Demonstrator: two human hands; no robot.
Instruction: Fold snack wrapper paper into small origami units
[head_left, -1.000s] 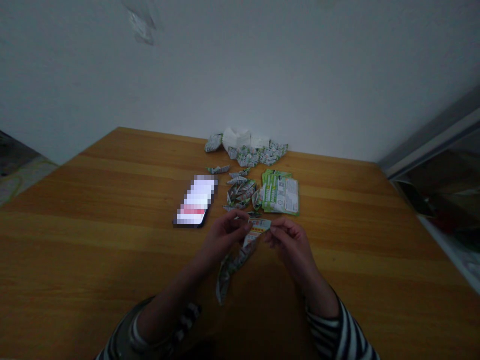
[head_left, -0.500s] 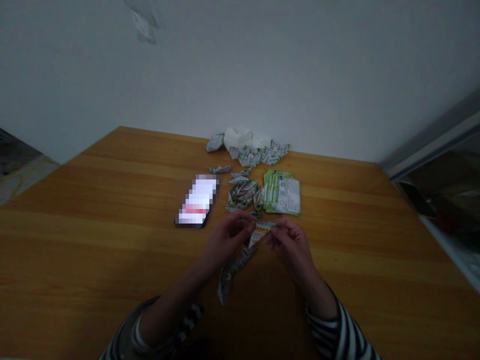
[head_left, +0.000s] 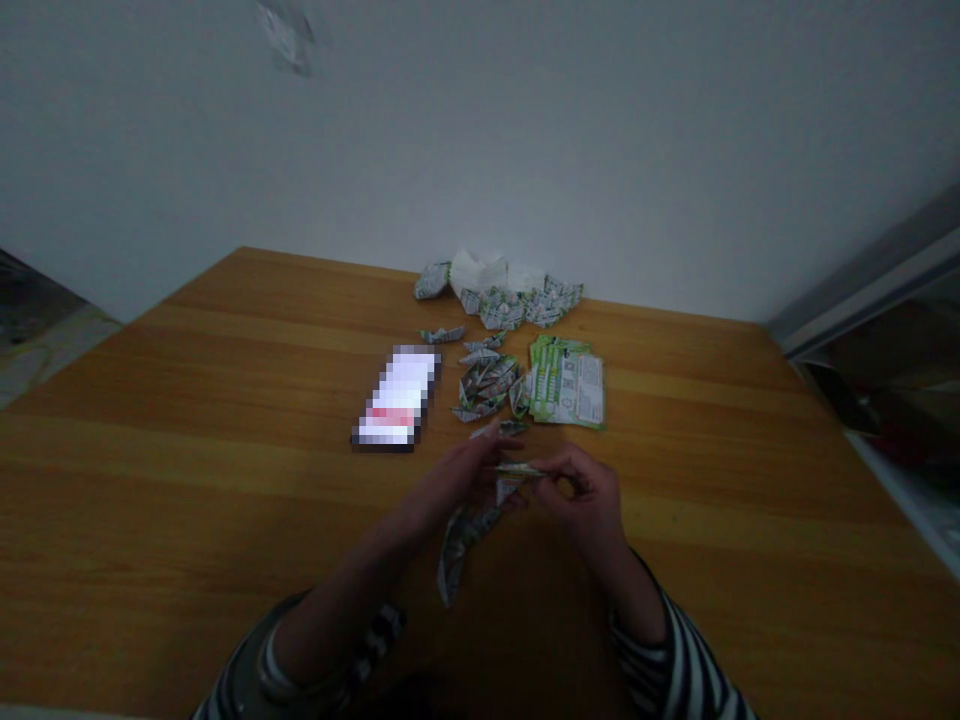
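Note:
Both my hands meet over the wooden table (head_left: pixel 187 430), pinching the upper end of a long folded strip of printed paper (head_left: pixel 463 535). My left hand (head_left: pixel 466 478) grips the strip from the left, fingers closed on it. On the right, my right hand (head_left: pixel 583 492) pinches the same end between thumb and fingers. The strip's lower part hangs down toward me between my striped sleeves. Just beyond my fingers lies a heap of small folded paper pieces (head_left: pixel 487 385).
A phone (head_left: pixel 397 398) with a lit screen lies left of the heap. A stack of green printed flyers (head_left: pixel 566 385) lies to the right. More folded and crumpled paper (head_left: pixel 499 290) sits at the table's far edge by the wall. A dark shelf (head_left: pixel 877 370) stands at right.
The top flap of the strip has been folded down flatter between my fingers. Both hands have sunk slightly toward the table.

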